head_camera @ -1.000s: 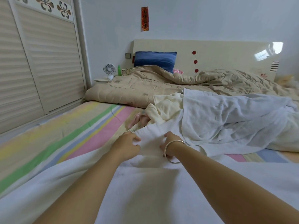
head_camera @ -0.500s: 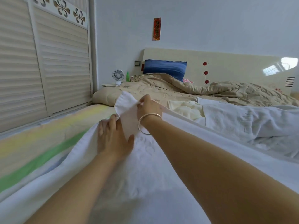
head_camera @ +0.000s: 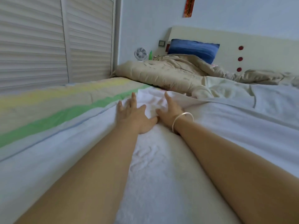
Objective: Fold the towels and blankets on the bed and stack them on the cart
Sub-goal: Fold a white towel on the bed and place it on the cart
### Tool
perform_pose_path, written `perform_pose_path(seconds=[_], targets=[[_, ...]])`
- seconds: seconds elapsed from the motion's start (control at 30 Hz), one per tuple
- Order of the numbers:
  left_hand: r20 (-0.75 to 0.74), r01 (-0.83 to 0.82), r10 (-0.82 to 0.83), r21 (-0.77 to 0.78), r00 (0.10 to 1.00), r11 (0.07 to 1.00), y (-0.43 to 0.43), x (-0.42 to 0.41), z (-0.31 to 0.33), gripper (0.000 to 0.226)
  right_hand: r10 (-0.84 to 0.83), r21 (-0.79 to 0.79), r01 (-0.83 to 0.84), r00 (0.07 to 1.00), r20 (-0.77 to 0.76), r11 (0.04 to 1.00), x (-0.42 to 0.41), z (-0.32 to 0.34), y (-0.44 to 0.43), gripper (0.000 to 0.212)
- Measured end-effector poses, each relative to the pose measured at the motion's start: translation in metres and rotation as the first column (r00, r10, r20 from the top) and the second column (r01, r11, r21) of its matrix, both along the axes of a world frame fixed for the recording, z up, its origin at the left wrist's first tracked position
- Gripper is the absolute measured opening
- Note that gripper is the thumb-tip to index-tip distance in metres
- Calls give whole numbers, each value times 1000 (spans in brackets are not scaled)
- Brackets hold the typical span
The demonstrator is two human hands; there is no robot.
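Now left hand (head_camera: 134,118) and right hand (head_camera: 170,110) seemingly flatten the previously lifted towel (head_camera: 153,159).

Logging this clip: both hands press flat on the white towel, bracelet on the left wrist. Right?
No: in the head view the bracelet is on the right wrist. The left hand and right hand do press flat on the white towel.

Louvred white wardrobe doors (head_camera: 48,38) far left of the left hand (head_camera: 132,117), pale blue wall (head_camera: 145,21) ahead, cream headboard (head_camera: 262,44) with red dots (head_camera: 240,59) beyond the right hand (head_camera: 169,113), small white fan (head_camera: 140,53) left of it, soft daylight.
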State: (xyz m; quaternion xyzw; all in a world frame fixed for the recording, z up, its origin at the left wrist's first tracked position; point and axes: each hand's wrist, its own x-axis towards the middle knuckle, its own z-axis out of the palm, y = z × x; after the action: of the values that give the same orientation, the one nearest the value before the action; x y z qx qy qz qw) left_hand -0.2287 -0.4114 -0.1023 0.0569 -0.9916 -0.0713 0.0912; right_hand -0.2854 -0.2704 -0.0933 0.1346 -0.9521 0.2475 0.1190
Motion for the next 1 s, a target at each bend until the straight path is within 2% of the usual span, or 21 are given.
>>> perform_pose_path(seconds=[0.03,0.1,0.2,0.27,0.33,0.4,0.47,0.53,0.63,0.73,0.8,0.87,1.0], targets=[[-21,1,-1,7,1000,1000,0,0,-2,87,23,-4,-23,1000,-17,1000,8,4,3,68],[-66,12,-12,-4,998,1000,0,-1,-5,88,34,151,-33,999,1,988,34,11,6,53],[-229,22,-30,-40,973,999,1,2,-4,68,3,368,-47,993,119,929,88,12,14,53],[-397,83,-97,-50,913,995,5,14,0,46,12,425,-79,987,158,902,123,6,18,56],[-570,173,-150,-15,808,985,9,39,9,40,32,431,-107,984,178,896,141,5,19,56],[-675,208,-61,139,735,968,9,76,17,30,36,408,-122,977,212,905,147,12,20,56],[-610,206,16,291,792,934,6,121,20,25,41,371,-148,959,281,917,165,22,21,55],[-510,176,15,323,860,930,3,163,15,27,59,370,-184,944,324,911,197,22,24,56],[-318,156,-59,289,946,945,-3,219,6,45,73,359,-203,936,344,911,263,21,40,67],[-121,141,-122,167,985,976,-13,270,1,67,94,355,-215,940,328,910,330,24,63,108],[-19,126,-125,88,992,988,-8,305,8,61,80,351,-202,940,333,914,379,27,83,116],[64,79,-83,56,995,995,-7,326,10,51,77,347,-210,930,359,914,409,27,83,113],[112,70,-82,108,990,992,27,383,21,54,42,381,-167,948,315,909,490,28,86,83]])
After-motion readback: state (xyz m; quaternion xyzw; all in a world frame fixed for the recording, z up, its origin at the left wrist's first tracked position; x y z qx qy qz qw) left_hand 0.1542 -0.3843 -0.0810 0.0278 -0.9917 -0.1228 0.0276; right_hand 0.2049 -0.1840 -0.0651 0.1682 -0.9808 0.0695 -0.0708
